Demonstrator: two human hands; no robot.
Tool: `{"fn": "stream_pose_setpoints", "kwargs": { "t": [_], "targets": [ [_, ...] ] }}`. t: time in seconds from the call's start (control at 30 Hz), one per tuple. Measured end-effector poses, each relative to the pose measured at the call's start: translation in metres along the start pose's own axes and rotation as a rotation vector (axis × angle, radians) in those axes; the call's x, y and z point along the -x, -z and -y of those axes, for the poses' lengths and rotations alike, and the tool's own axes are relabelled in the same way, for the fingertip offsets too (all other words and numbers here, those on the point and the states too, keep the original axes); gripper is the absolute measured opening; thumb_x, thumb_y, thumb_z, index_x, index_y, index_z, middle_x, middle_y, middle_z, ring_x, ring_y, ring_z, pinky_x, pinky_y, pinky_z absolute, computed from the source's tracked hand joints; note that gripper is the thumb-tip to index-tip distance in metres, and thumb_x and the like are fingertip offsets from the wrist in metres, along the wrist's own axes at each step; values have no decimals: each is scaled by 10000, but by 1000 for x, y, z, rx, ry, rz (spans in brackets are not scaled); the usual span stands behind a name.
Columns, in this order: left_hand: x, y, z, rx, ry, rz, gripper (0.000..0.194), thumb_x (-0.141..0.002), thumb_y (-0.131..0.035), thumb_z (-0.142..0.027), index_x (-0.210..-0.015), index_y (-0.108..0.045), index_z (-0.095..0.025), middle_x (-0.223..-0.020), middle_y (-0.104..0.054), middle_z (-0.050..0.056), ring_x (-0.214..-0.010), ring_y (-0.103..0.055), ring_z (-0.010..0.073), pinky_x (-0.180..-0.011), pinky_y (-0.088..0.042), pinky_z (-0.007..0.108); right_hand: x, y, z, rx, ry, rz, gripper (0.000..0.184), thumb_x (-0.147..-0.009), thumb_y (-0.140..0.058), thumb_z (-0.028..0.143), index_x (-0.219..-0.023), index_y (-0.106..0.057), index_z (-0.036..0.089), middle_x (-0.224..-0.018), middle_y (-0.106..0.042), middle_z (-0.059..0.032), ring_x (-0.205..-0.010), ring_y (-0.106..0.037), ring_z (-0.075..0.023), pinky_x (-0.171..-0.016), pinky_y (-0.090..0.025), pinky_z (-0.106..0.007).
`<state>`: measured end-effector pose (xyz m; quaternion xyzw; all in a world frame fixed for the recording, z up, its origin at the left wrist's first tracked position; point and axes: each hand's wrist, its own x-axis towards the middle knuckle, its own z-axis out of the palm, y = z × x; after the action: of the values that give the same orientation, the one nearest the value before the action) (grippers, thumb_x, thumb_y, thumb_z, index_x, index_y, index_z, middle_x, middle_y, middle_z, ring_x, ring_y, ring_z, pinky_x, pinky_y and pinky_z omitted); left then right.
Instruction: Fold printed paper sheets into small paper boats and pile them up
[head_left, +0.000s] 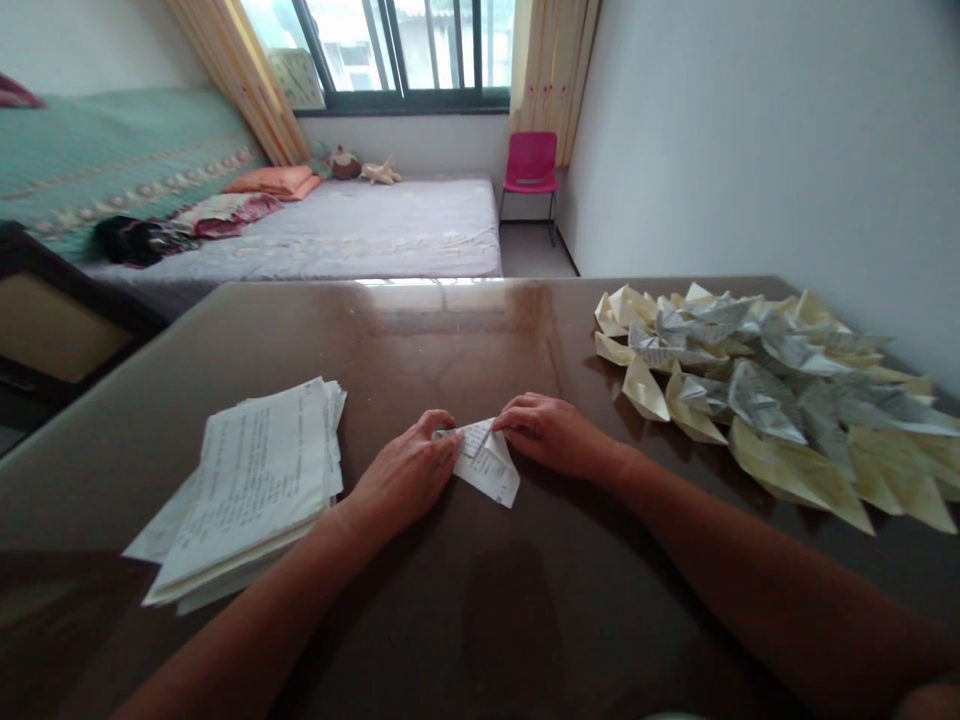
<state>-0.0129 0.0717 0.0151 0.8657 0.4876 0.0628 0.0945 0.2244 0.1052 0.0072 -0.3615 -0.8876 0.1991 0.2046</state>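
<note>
A small folded sheet of printed paper [491, 468] lies on the brown table between my two hands, one corner pointing toward me. My left hand [411, 462] grips its left edge, with thumb and fingers closed on it. At the upper right corner, my right hand [551, 430] pinches the paper with bent fingers. A crease or flap edge runs across the middle of the paper. Part of each end is hidden under the fingers.
Left of my arm is a stack of printed sheets [255, 470]. Many folded paper boats [765, 400], cream and printed, crowd the right side of the table [420, 350] near the wall. Beyond stand a bed [405, 225] and a pink chair [531, 165].
</note>
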Motion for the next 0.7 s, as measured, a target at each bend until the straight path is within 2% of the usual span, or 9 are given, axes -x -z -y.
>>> {"fn": "stream_pose_setpoints", "kwargs": {
  "t": [0.17,0.27,0.37,0.47,0.6,0.7],
  "targets": [
    [2,1,-8,13,20,34,337,-926,-367,-230,-1114,-632,-137,-1239,-526,126,-899,-639,182,-881,-511,320,3,6,2,-142,19,89,198,-888,-555,241,-1015,-703,205,-1008,-668,-49,-860,-625,-131,-798,-464,-243],
    [4,5,-3,-9,-32,31,347,-872,-402,-143,-1132,-631,-161,-1216,-560,109,-1001,-594,205,-924,-495,337,5,7,8,-130,64,149,218,-864,-599,277,-1054,-690,218,-1072,-657,-54,-961,-601,-153,-874,-451,-278],
    [5,8,7,-64,-76,32,469,-788,-440,-53,-1193,-613,-217,-1232,-569,74,-1095,-518,235,-943,-484,370,7,5,16,-61,79,161,295,-810,-664,366,-1071,-679,231,-1104,-646,-55,-1019,-561,-186,-913,-439,-327],
    [4,7,14,-60,-114,41,489,-794,-427,-30,-1205,-612,-220,-1230,-572,73,-1090,-506,228,-938,-485,366,8,2,23,18,91,154,256,-836,-628,278,-1079,-669,210,-1124,-633,-66,-1020,-542,-192,-919,-437,-340],
    [0,3,13,-10,-132,44,323,-846,-458,-86,-1060,-683,-173,-1176,-600,91,-1051,-545,207,-949,-478,347,5,1,19,84,122,122,277,-841,-532,84,-1063,-667,182,-1120,-628,-83,-1024,-535,-186,-919,-438,-334],
    [-1,3,9,6,-150,39,229,-874,-503,-164,-989,-700,-181,-1153,-617,75,-1029,-558,194,-942,-482,337,3,2,10,128,127,90,283,-852,-498,63,-1045,-676,169,-1101,-638,-87,-1019,-529,-189,-912,-436,-323]
  ]
}}
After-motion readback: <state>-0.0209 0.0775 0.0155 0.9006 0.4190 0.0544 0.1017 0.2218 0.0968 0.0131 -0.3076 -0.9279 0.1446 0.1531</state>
